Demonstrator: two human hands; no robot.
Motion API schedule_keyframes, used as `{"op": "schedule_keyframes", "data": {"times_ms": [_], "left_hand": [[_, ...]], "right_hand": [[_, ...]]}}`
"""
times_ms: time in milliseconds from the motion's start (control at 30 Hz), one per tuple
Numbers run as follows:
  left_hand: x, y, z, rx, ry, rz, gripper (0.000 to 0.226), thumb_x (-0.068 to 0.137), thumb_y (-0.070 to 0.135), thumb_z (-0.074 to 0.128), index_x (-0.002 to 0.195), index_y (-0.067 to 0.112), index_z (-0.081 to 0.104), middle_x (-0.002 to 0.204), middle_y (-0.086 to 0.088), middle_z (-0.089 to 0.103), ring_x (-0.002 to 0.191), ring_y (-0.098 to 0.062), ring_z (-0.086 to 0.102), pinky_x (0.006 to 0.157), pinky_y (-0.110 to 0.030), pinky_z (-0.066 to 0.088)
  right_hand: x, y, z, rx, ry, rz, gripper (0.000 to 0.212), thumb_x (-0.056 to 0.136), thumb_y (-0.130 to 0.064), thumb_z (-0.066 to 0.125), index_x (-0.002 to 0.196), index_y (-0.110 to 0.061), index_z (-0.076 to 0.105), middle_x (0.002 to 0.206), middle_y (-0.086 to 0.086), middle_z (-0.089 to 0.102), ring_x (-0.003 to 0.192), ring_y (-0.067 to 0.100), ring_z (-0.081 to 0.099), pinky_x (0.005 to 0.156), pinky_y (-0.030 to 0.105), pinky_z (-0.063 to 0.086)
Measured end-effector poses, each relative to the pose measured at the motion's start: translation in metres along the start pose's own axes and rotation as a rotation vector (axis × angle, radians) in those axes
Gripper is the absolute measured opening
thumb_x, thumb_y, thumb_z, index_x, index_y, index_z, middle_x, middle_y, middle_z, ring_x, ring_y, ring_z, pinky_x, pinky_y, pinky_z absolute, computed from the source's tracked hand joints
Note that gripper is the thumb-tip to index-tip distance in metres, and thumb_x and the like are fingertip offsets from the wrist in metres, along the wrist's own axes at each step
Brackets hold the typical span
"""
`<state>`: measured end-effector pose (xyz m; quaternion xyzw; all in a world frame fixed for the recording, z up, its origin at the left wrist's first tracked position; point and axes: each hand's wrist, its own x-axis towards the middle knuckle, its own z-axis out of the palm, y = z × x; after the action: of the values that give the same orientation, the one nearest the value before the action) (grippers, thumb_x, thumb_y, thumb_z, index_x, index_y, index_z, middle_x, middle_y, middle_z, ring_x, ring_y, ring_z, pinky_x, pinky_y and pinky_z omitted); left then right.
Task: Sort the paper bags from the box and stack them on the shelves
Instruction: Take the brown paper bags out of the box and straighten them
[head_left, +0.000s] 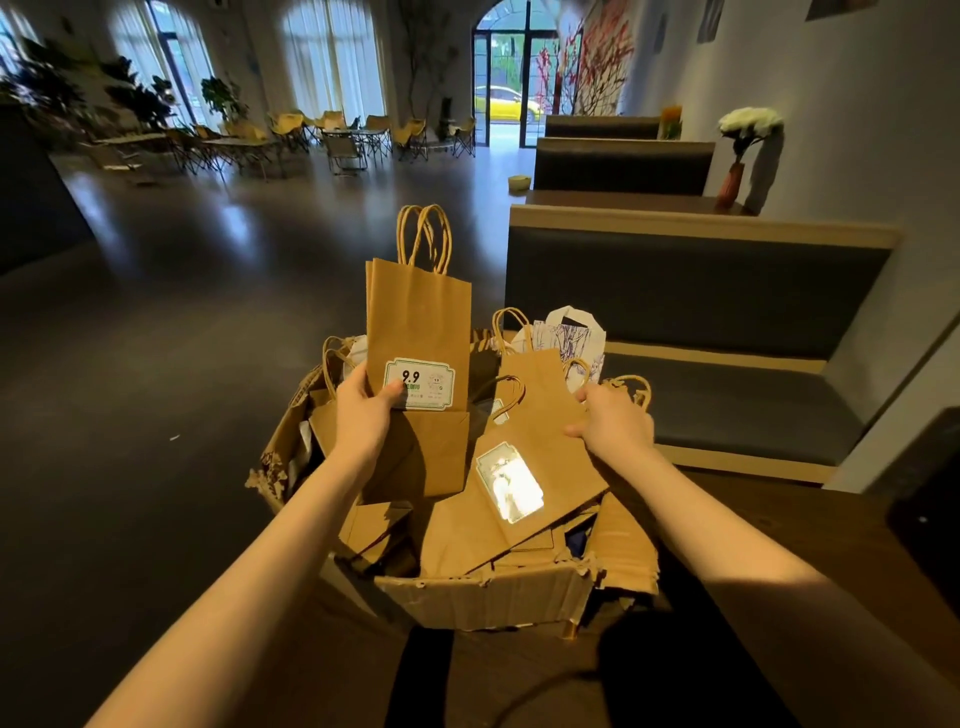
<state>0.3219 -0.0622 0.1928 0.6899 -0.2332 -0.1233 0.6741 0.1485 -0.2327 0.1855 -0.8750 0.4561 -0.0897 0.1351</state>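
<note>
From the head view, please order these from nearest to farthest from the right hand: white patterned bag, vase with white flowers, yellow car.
1. White patterned bag, in the box just beyond the right hand.
2. Vase with white flowers, on the table by the right wall.
3. Yellow car, outside the far door.

1. The upright brown kraft paper bag (418, 317) is matt, with twisted paper-cord handles; its white sticker label (420, 384) looks smooth.
2. The tilted brown kraft paper bag (524, 467) is matt too, but its white label (510, 487) is glossy and reflects light strongly.
3. The torn brown cardboard box (483, 597) is rough, with ragged, frayed edges and creased walls.
4. The white printed paper bag (571, 338) looks smooth.
5. The dark floor (182, 270) is polished and glossy; it mirrors the windows.
6. The grey bench seat (701, 291) looks like matt upholstery, with a pale smooth wooden frame.
7. The brown table top (779, 519) looks like wood, slightly shiny.
</note>
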Motion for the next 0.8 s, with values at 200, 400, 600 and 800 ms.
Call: {"op": "schedule_keyframes", "data": {"times_ms": [200,400,600,800], "left_hand": [[0.010,0.024,-0.003,0.149,0.130,0.113,0.024,0.097,0.014,0.047,0.120,0.012,0.051,0.124,-0.008,0.060,0.113,-0.022,0.058,0.091,-0.034,0.048],[0.006,0.043,-0.008,0.476,0.033,0.512,0.061,0.093,0.001,0.048,0.144,0.024,0.024,0.110,-0.011,0.063,0.088,-0.023,0.063,0.078,-0.041,0.051],[0.005,0.040,0.001,0.558,-0.241,0.519,0.061,0.084,-0.011,0.041,0.126,0.031,0.054,0.124,-0.003,0.061,0.115,-0.019,0.057,0.096,-0.035,0.048],[-0.007,0.036,0.006,0.472,-0.377,0.416,0.030,0.095,0.025,0.051,0.123,0.017,0.058,0.115,0.008,0.060,0.099,-0.001,0.054,0.089,-0.020,0.044]], "right_hand": [[0.002,-0.007,-0.055,0.024,0.265,-0.177,0.033,0.093,-0.023,0.056,0.126,-0.020,0.052,0.101,0.006,0.066,0.095,0.022,0.064,0.078,0.037,0.050],[-0.006,-0.023,-0.095,0.025,0.374,-0.411,0.029,0.095,-0.021,0.052,0.125,-0.022,0.054,0.105,0.006,0.066,0.103,0.024,0.059,0.089,0.037,0.046],[-0.004,-0.046,-0.097,0.159,0.355,-0.414,0.033,0.096,-0.022,0.052,0.128,-0.022,0.052,0.109,0.005,0.066,0.110,0.026,0.056,0.094,0.039,0.045],[0.001,-0.061,-0.088,0.172,0.412,-0.347,0.033,0.096,-0.020,0.051,0.129,-0.021,0.050,0.108,0.003,0.066,0.113,0.026,0.052,0.097,0.035,0.038]]}}
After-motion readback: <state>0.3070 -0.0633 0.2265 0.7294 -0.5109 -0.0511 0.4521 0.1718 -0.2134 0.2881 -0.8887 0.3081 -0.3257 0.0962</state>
